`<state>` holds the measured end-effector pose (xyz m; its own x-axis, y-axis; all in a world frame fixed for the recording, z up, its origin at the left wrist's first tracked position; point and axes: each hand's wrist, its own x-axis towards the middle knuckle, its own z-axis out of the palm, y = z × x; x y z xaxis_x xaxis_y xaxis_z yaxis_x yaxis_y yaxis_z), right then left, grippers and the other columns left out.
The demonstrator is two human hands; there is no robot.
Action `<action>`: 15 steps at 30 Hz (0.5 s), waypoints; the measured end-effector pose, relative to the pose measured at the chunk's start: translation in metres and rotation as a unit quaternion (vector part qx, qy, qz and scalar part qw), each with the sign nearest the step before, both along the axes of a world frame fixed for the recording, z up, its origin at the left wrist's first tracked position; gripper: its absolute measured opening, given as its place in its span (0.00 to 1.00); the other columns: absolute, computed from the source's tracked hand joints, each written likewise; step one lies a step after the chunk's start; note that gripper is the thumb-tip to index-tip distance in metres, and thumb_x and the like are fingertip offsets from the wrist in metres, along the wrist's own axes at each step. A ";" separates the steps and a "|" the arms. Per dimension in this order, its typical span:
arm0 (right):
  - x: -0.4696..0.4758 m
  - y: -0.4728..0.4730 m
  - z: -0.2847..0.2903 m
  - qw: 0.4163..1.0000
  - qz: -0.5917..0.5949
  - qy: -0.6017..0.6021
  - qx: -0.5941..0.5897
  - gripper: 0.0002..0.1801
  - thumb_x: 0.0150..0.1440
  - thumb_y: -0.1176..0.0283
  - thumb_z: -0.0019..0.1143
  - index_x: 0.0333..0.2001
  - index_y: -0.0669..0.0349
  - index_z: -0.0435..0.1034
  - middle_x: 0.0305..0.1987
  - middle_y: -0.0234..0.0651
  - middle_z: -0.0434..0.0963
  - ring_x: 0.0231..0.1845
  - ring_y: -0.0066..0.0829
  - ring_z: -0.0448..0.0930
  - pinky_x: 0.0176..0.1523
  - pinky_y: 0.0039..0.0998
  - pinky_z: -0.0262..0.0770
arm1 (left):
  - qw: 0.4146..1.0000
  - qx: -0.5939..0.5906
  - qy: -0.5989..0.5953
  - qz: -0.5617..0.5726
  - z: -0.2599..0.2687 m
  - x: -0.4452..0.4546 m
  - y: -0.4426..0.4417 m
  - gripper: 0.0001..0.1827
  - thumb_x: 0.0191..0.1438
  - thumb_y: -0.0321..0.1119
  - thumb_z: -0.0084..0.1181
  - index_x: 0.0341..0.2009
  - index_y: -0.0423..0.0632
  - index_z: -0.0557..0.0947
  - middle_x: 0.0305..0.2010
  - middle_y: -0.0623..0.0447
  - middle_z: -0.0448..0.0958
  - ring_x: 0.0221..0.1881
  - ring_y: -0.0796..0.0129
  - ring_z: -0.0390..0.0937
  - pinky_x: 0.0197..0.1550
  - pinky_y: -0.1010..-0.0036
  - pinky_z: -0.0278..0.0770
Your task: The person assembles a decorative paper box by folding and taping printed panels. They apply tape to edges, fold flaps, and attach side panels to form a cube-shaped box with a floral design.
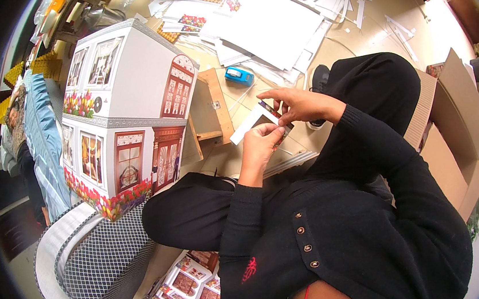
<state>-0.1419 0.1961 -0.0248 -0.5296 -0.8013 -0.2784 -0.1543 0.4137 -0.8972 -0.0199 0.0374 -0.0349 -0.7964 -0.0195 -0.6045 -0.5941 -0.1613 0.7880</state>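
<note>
My left hand (263, 140) pinches the near edge of a small printed card piece (248, 125), white with a dark, colourful printed part, between thumb and fingers. Across from it, my right hand (300, 105) touches the same piece with its thumb and curled fingers, its index finger stretched out. The fingers of both hands nearly meet over the piece and hide part of it. A blue tape dispenser (239, 76) lies on the tiled floor just beyond the hands. To the left stands a large model house of printed board (139, 72), with windows, doors and flowers printed on it.
White sheets (273, 29) and cut strips (401, 32) cover the floor ahead. A wooden stool (213, 104) stands behind the model house. Open cardboard boxes (457, 115) are at right, a patterned cushioned seat (106, 253) and several small model houses (183, 289) at lower left. Another person (21, 131) is at far left.
</note>
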 end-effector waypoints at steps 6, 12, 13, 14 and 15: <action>-0.009 -0.005 0.000 0.995 -0.048 -0.082 0.017 0.28 0.57 0.74 0.56 0.62 0.61 0.62 0.39 0.39 0.80 0.35 0.27 0.80 0.41 0.29 0.76 | 0.999 -0.027 0.018 0.034 0.001 0.009 0.002 0.06 0.53 0.32 0.64 0.31 0.43 0.83 0.22 0.59 0.77 0.17 0.83 0.66 0.18 0.84 0.59; -0.041 -0.023 -0.037 0.981 -0.161 -0.068 0.082 0.19 0.59 0.73 0.52 0.55 0.64 0.69 0.37 0.36 0.77 0.33 0.23 0.77 0.35 0.26 0.76 | 0.998 0.039 0.019 0.053 -0.016 0.009 0.000 0.06 0.53 0.30 0.65 0.30 0.42 0.83 0.24 0.57 0.79 0.20 0.81 0.70 0.22 0.84 0.63; -0.043 -0.027 -0.040 0.980 -0.162 -0.074 0.089 0.19 0.59 0.73 0.52 0.55 0.64 0.69 0.37 0.36 0.77 0.33 0.23 0.77 0.35 0.26 0.75 | 0.998 0.037 0.017 0.056 -0.017 0.009 -0.001 0.06 0.53 0.30 0.64 0.31 0.42 0.83 0.24 0.57 0.79 0.20 0.82 0.70 0.22 0.84 0.63; -0.046 -0.025 -0.041 0.987 -0.121 -0.068 0.080 0.19 0.59 0.72 0.52 0.54 0.63 0.70 0.38 0.36 0.77 0.34 0.23 0.77 0.36 0.26 0.76 | 0.997 0.043 0.014 0.054 -0.017 0.007 -0.005 0.05 0.53 0.30 0.64 0.31 0.43 0.83 0.24 0.58 0.78 0.20 0.82 0.69 0.21 0.85 0.63; -0.046 -0.026 -0.036 0.984 -0.103 -0.127 0.071 0.19 0.59 0.72 0.53 0.55 0.61 0.70 0.39 0.35 0.77 0.35 0.22 0.76 0.37 0.25 0.76 | 0.998 0.038 0.010 0.049 -0.011 0.004 -0.008 0.06 0.53 0.29 0.63 0.32 0.40 0.83 0.24 0.58 0.78 0.22 0.82 0.69 0.24 0.84 0.64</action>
